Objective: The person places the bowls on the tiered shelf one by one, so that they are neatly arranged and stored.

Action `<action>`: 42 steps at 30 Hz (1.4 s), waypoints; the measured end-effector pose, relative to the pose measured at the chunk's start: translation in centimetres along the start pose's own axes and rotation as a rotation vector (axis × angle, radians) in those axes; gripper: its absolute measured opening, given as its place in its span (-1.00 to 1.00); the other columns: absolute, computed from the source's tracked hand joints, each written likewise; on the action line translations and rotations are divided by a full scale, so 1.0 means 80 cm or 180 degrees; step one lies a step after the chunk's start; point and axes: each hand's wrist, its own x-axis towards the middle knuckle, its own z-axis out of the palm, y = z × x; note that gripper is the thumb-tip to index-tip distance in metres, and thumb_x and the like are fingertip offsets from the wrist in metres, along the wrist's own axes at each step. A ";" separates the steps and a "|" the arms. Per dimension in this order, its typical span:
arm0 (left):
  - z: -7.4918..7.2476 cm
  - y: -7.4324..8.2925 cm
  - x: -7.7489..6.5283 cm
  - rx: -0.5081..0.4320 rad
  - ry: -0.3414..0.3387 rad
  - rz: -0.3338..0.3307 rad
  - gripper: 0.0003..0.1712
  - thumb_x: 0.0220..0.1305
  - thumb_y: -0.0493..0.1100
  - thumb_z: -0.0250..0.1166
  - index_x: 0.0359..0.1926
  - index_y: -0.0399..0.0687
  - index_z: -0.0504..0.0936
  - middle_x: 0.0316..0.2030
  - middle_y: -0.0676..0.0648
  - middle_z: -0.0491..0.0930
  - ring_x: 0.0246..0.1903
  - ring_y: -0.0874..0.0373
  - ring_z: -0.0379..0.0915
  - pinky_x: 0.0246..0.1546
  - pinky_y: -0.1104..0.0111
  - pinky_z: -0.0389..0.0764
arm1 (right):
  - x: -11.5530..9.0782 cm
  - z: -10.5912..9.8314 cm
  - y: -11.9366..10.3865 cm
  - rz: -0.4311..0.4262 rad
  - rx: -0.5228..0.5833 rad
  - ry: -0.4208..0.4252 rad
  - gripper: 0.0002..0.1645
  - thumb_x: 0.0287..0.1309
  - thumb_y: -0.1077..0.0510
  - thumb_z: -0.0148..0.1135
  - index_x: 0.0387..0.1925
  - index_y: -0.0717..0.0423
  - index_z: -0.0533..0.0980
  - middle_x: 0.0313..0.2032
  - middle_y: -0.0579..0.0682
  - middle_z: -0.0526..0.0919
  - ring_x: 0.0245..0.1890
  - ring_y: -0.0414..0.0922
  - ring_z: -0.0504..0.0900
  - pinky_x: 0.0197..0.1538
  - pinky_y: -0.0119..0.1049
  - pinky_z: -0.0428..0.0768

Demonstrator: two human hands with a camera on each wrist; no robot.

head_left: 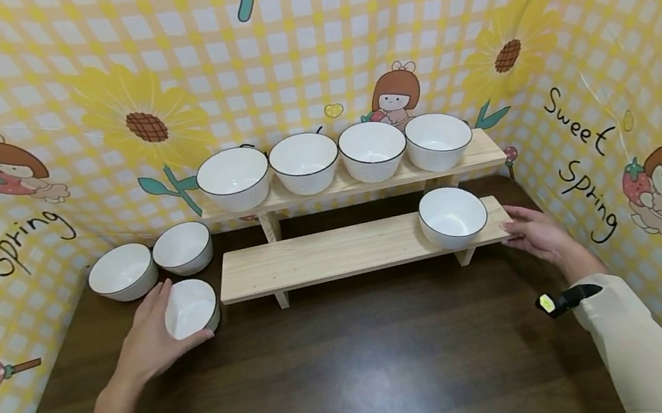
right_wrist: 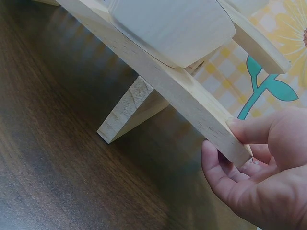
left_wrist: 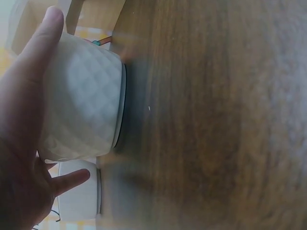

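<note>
My left hand (head_left: 147,339) is round a white bowl (head_left: 192,309) with a dark rim, at the left of the shelf stand. In the left wrist view, the thumb lies along the quilted side of this bowl (left_wrist: 86,96), and part of the hand is hidden behind it. Whether its base touches the table I cannot tell. At the other end, my right hand (head_left: 539,234) pinches the right tip of the lower wooden shelf (head_left: 325,254), thumb on top and fingers beneath. A white bowl (head_left: 453,217) stands on that shelf near the right hand.
Several white bowls (head_left: 305,164) line the upper shelf (head_left: 480,152). Two more, a left bowl (head_left: 122,272) and a right bowl (head_left: 183,248), stand on the dark table (head_left: 355,367) behind my left hand. Yellow checked cloth (head_left: 307,46) encloses the back and sides.
</note>
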 end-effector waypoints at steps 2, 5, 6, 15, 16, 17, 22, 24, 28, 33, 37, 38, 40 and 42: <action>0.000 -0.001 0.000 0.0046 -0.0019 0.0028 0.51 -0.09 0.40 0.56 0.61 -0.25 -0.08 0.51 -0.44 0.01 0.44 -0.40 -0.04 0.06 -0.46 0.26 | 0.001 0.002 -0.002 0.0061 -0.0015 0.0029 -0.10 0.50 0.25 0.05 0.59 0.33 -0.23 0.30 0.34 0.17 -0.17 -0.30 0.57 -0.06 -0.33 0.62; 0.000 -0.002 -0.001 0.0096 -0.0031 0.0068 0.52 -0.11 0.41 0.57 0.60 -0.26 -0.05 0.49 -0.45 0.04 0.44 -0.40 -0.03 0.06 -0.45 0.27 | 0.000 0.005 -0.005 0.0104 -0.0037 0.0049 -0.14 0.53 0.29 -0.02 0.59 0.31 -0.24 0.32 0.34 0.15 -0.19 -0.31 0.57 -0.07 -0.34 0.62; 0.000 -0.002 -0.001 0.0108 -0.0031 0.0072 0.53 -0.12 0.41 0.57 0.60 -0.27 -0.05 0.49 -0.46 0.05 0.43 -0.40 -0.02 0.07 -0.45 0.27 | 0.001 0.005 -0.004 0.0110 -0.0031 0.0056 -0.15 0.53 0.30 -0.03 0.59 0.32 -0.24 0.30 0.32 0.16 -0.19 -0.32 0.57 -0.08 -0.35 0.61; 0.002 -0.003 0.001 0.0153 0.0008 0.0017 0.50 -0.09 0.44 0.53 0.56 -0.41 0.01 0.43 -0.49 0.09 0.39 -0.41 0.02 0.05 -0.42 0.33 | -0.002 0.006 -0.007 0.0101 0.0015 0.0072 -0.14 0.52 0.30 -0.01 0.59 0.33 -0.23 0.21 0.26 0.25 -0.20 -0.32 0.57 -0.10 -0.35 0.61; 0.003 -0.003 0.001 0.0148 0.0014 0.0019 0.49 -0.09 0.43 0.54 0.55 -0.43 0.02 0.42 -0.50 0.09 0.39 -0.42 0.02 0.05 -0.41 0.33 | -0.003 0.006 -0.007 0.0099 0.0011 0.0070 -0.15 0.52 0.30 -0.01 0.59 0.33 -0.23 0.23 0.28 0.24 -0.20 -0.32 0.57 -0.10 -0.35 0.61; 0.003 -0.003 0.001 0.0143 0.0021 0.0023 0.49 -0.09 0.42 0.54 0.54 -0.45 0.03 0.42 -0.51 0.09 0.38 -0.43 0.03 0.06 -0.40 0.34 | -0.003 0.006 -0.007 0.0096 0.0017 0.0066 -0.15 0.52 0.30 -0.01 0.59 0.33 -0.24 0.25 0.30 0.22 -0.20 -0.32 0.56 -0.10 -0.36 0.61; 0.002 -0.001 0.001 0.0110 0.0064 0.0071 0.47 -0.09 0.37 0.57 0.52 -0.50 0.06 0.39 -0.53 0.11 0.36 -0.45 0.04 0.09 -0.37 0.33 | -0.002 0.006 -0.006 0.0069 0.0012 0.0021 -0.15 0.53 0.30 -0.04 0.59 0.34 -0.26 0.34 0.37 0.10 -0.19 -0.33 0.55 -0.10 -0.37 0.60; 0.002 -0.001 0.001 0.0104 0.0068 0.0081 0.47 -0.09 0.36 0.57 0.51 -0.50 0.06 0.39 -0.53 0.11 0.36 -0.45 0.04 0.10 -0.36 0.32 | -0.001 0.006 -0.006 0.0070 0.0012 0.0020 -0.15 0.53 0.30 -0.04 0.59 0.34 -0.26 0.34 0.37 0.09 -0.19 -0.33 0.55 -0.10 -0.37 0.60; 0.002 -0.001 0.001 0.0099 0.0077 0.0087 0.46 -0.09 0.36 0.57 0.51 -0.50 0.06 0.39 -0.53 0.12 0.36 -0.45 0.04 0.11 -0.35 0.32 | -0.002 0.007 -0.007 0.0075 -0.0010 0.0027 -0.15 0.53 0.30 -0.03 0.59 0.34 -0.25 0.35 0.37 0.09 -0.19 -0.32 0.54 -0.11 -0.37 0.60; 0.003 -0.001 0.002 0.0088 0.0109 0.0114 0.44 -0.09 0.34 0.58 0.51 -0.49 0.08 0.38 -0.52 0.12 0.35 -0.45 0.04 0.10 -0.35 0.32 | -0.001 0.006 -0.008 0.0094 -0.0054 0.0038 -0.15 0.53 0.29 -0.03 0.59 0.33 -0.24 0.33 0.36 0.13 -0.18 -0.32 0.55 -0.09 -0.35 0.60; 0.003 0.001 0.003 0.0093 0.0096 0.0125 0.44 -0.08 0.34 0.57 0.52 -0.47 0.08 0.38 -0.52 0.12 0.35 -0.45 0.04 0.11 -0.35 0.32 | 0.000 0.005 -0.007 0.0125 -0.0050 0.0057 -0.16 0.53 0.29 -0.03 0.59 0.31 -0.23 0.32 0.35 0.15 -0.19 -0.32 0.56 -0.07 -0.35 0.61; 0.003 0.001 0.003 0.0094 0.0089 0.0126 0.44 -0.08 0.34 0.57 0.52 -0.47 0.07 0.38 -0.53 0.12 0.35 -0.45 0.03 0.11 -0.34 0.32 | 0.000 0.005 -0.007 0.0131 -0.0041 0.0060 -0.16 0.53 0.29 -0.04 0.59 0.31 -0.23 0.32 0.34 0.15 -0.19 -0.31 0.56 -0.07 -0.35 0.60; 0.002 0.001 0.003 0.0089 0.0080 0.0127 0.44 -0.08 0.34 0.57 0.52 -0.48 0.07 0.38 -0.53 0.12 0.35 -0.45 0.03 0.11 -0.34 0.31 | -0.001 0.006 -0.007 0.0126 -0.0040 0.0050 -0.16 0.53 0.30 -0.04 0.59 0.31 -0.23 0.31 0.33 0.15 -0.19 -0.31 0.55 -0.09 -0.36 0.61; 0.002 0.001 0.002 0.0083 0.0076 0.0130 0.44 -0.09 0.33 0.58 0.51 -0.49 0.08 0.38 -0.54 0.12 0.35 -0.46 0.03 0.12 -0.34 0.31 | -0.002 0.006 -0.008 0.0123 -0.0022 0.0047 -0.14 0.52 0.29 -0.02 0.59 0.31 -0.24 0.29 0.31 0.18 -0.18 -0.30 0.56 -0.10 -0.36 0.60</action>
